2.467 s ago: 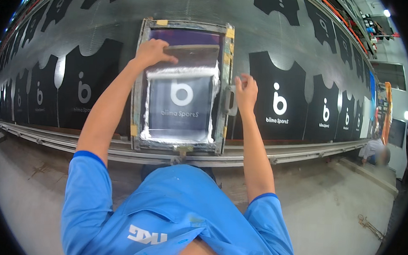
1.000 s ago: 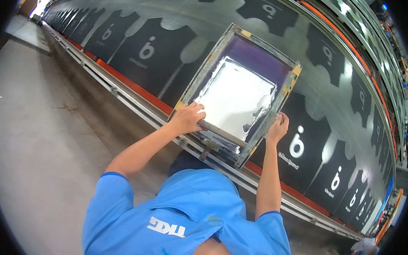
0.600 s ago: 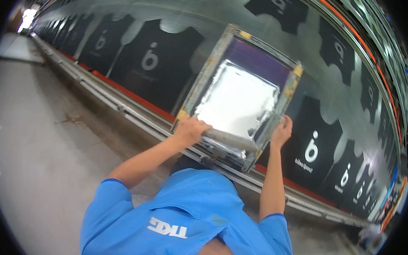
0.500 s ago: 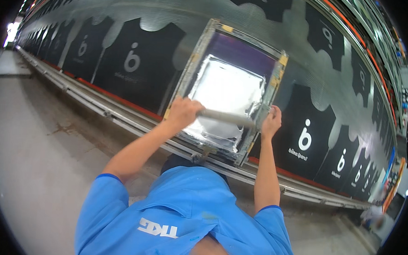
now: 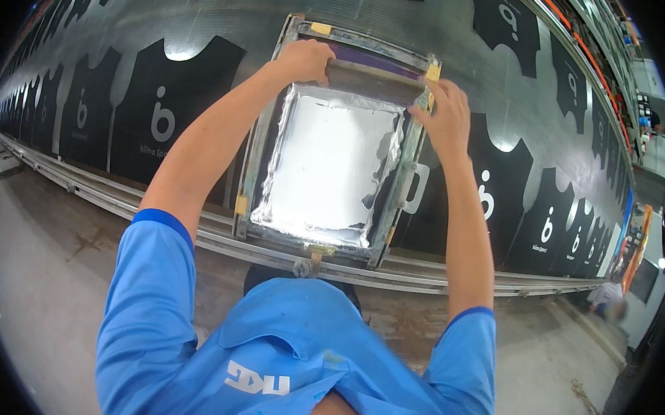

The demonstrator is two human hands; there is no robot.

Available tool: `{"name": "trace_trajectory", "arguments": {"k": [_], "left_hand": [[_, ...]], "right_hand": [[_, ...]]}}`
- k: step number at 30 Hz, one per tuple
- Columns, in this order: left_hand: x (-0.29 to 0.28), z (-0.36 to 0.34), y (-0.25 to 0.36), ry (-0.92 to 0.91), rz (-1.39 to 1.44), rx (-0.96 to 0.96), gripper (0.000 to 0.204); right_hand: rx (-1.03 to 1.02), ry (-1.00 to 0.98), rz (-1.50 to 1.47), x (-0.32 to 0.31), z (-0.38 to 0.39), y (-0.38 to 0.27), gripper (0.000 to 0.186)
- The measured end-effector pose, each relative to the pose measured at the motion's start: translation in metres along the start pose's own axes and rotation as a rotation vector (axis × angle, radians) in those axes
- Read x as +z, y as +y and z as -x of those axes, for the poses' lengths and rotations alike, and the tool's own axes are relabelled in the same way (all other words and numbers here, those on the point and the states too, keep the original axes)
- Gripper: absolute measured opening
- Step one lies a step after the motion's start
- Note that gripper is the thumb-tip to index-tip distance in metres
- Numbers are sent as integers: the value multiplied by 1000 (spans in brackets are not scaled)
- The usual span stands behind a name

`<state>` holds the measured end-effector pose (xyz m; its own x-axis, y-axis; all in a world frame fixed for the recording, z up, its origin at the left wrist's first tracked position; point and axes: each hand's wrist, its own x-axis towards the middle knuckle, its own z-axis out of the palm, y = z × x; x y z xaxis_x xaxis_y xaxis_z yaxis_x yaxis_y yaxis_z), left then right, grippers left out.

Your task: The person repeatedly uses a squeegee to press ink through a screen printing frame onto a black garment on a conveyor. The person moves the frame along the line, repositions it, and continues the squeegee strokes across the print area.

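Note:
A silk-screen frame (image 5: 251, 181) lies over a dark cut panel on the long table in front of me. White ink (image 5: 331, 166) coats much of its mesh, with a purple strip showing at the far end. Across that far end runs a squeegee (image 5: 373, 82). My left hand (image 5: 307, 60) is closed round its left end. My right hand (image 5: 446, 116) curls at its right end, above the frame's right rail; the fingers partly hide the contact there.
Black shirt-shaped panels with white prints, such as one (image 5: 172, 109) on the left and one (image 5: 499, 194) on the right, cover the table. A metal rail (image 5: 195, 238) runs along its near edge. A person (image 5: 609, 301) is far off at right.
Both hands and the squeegee have moved away from me, from the middle of the frame to its far end. White ink now covers the mesh on the near side. The view has shifted.

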<state>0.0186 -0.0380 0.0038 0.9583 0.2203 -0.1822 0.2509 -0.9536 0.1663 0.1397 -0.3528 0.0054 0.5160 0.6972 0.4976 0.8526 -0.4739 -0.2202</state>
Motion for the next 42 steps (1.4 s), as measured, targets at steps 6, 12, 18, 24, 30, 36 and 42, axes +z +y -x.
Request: {"name": "trace_trajectory", "arguments": {"k": [6,12,18,24,30,36,42], "left_hand": [[4,-8,-4,-15,2,-23,55],[36,31,5,101,15,14,42],[102,134,32,191,82,35,24],[154,251,72,263,142,-15,12],[177,312,92,342,109,65,56],[143,339,101,168,127,20,43],[63,151,34,25,177,26,28]], "right_hand": [[224,-534,-125,59,-60,16,55],[245,-579,-120,51,-19,-1,47],[243,-497,-160,39,96,-46,32],[150,-325,-275,14,211,-104,29],[103,-256,-217,-1,270,-131,56],[30,-426,-163,-49,261,-146,52],[-4,-496,60,-3,78,-52,21]]}}
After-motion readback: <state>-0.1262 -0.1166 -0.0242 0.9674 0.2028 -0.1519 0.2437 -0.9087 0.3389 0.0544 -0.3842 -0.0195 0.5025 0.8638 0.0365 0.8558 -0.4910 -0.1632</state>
